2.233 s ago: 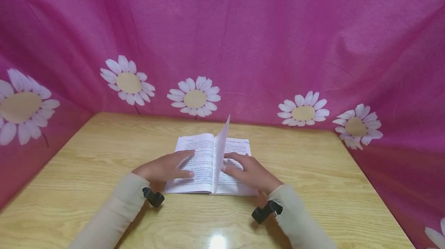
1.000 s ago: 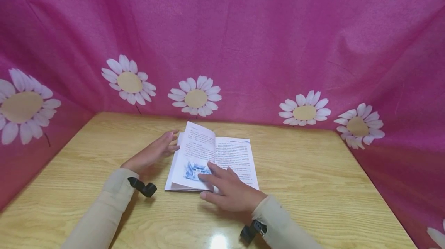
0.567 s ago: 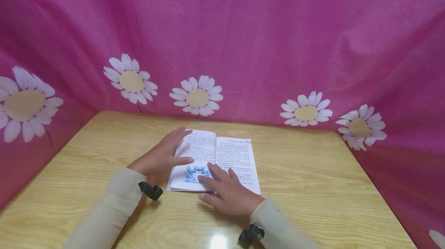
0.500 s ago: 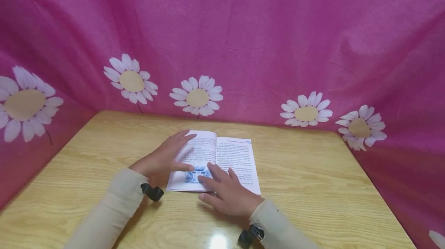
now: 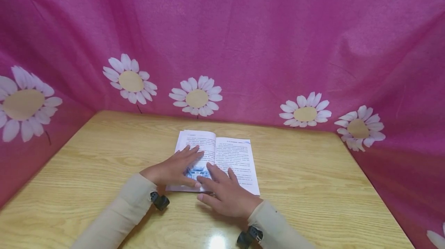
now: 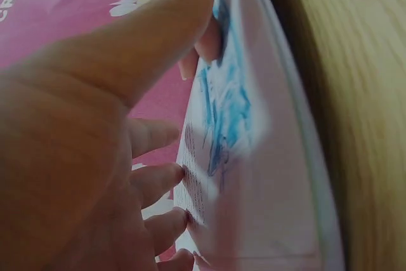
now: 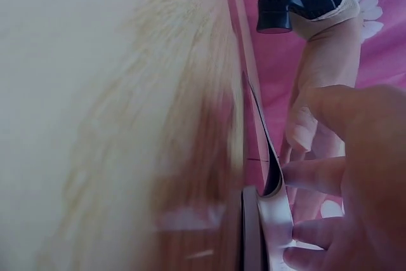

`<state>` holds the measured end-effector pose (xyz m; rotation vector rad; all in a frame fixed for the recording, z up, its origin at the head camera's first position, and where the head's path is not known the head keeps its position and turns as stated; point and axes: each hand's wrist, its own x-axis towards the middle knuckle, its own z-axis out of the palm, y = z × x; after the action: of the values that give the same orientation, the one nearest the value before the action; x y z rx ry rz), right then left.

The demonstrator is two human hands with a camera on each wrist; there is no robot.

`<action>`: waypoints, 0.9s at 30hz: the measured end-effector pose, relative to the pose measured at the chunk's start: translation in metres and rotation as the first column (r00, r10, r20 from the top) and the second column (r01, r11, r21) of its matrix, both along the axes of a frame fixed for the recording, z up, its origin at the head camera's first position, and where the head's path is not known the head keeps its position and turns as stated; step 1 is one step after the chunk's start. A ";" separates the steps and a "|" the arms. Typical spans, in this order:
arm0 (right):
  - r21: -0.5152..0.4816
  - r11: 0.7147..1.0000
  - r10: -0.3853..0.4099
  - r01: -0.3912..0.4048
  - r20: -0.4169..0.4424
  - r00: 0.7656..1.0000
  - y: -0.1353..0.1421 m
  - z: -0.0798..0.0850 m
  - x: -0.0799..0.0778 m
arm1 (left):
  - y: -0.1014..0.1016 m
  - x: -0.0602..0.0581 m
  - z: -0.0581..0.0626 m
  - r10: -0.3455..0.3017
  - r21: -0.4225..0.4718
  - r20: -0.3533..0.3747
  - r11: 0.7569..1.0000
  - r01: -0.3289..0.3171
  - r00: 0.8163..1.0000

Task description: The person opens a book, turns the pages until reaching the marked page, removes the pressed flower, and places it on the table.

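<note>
An open book point(image 5: 233, 156) lies on the table, its left page bearing printed text and a blue picture of a building point(image 5: 197, 172). My left hand point(image 5: 174, 168) rests on that left page with fingers spread, thumb near the lower edge beside the picture. Over the lower middle of the book my right hand point(image 5: 231, 195) lies with its fingers extended across the spine toward the picture. In the left wrist view the left fingertips point(image 6: 166, 172) meet the printed page point(image 6: 273, 176). The right wrist view shows the book's edge-on pages point(image 7: 276, 220) under the right fingers.
The wooden table point(image 5: 313, 175) carries the book near its middle. A pink curtain point(image 5: 243, 48) printed with white daisies encloses the back and sides. Small black cameras point(image 5: 160, 201) are strapped at both sleeve cuffs. A bright light reflection point(image 5: 217, 241) shows at the near side.
A raised page has turned over to the left and settled flat, revealing the blue picture. The left hand has slid down the page toward me; the right hand moved to the spine and stayed there.
</note>
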<state>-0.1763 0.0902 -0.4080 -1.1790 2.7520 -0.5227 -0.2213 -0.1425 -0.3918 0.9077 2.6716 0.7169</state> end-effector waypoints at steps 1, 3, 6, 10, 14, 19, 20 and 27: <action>-0.003 1.000 0.000 0.000 0.000 1.000 0.000 0.000 0.000 | 0.000 0.000 -0.001 0.000 0.001 0.003 1.000 0.000 1.000; -0.009 1.000 -0.001 0.001 0.004 1.000 0.000 0.001 0.000 | 0.000 0.000 -0.002 0.004 0.005 0.017 1.000 -0.004 1.000; -0.027 1.000 -0.004 0.004 0.029 1.000 0.001 0.002 -0.001 | 0.000 -0.001 -0.005 0.025 -0.006 0.048 1.000 -0.025 0.999; -0.056 0.998 -0.019 0.022 0.057 0.998 0.004 0.004 -0.005 | 0.001 -0.001 -0.007 0.054 -0.018 0.076 0.998 -0.053 0.996; -0.076 0.995 -0.060 0.066 0.082 0.995 0.013 0.009 -0.014 | 0.002 -0.002 -0.009 0.059 -0.007 0.084 0.998 -0.058 0.995; -0.101 0.984 -0.135 0.145 0.102 0.986 0.031 0.010 -0.029 | 0.003 -0.002 -0.010 0.063 -0.029 0.078 0.998 -0.061 0.995; -0.103 0.981 -0.151 0.162 0.109 0.982 0.035 0.010 -0.032 | 0.003 -0.002 -0.010 0.066 -0.036 0.078 0.997 -0.064 0.995; -0.077 0.951 -0.281 0.299 0.187 0.941 0.056 0.008 -0.047 | 0.004 0.000 -0.010 0.090 -0.074 0.063 0.994 -0.086 0.994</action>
<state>-0.2230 0.1467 -0.4001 -0.7034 2.7854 -0.7684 -0.2217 -0.1381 -0.4017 0.7392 2.6738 0.6542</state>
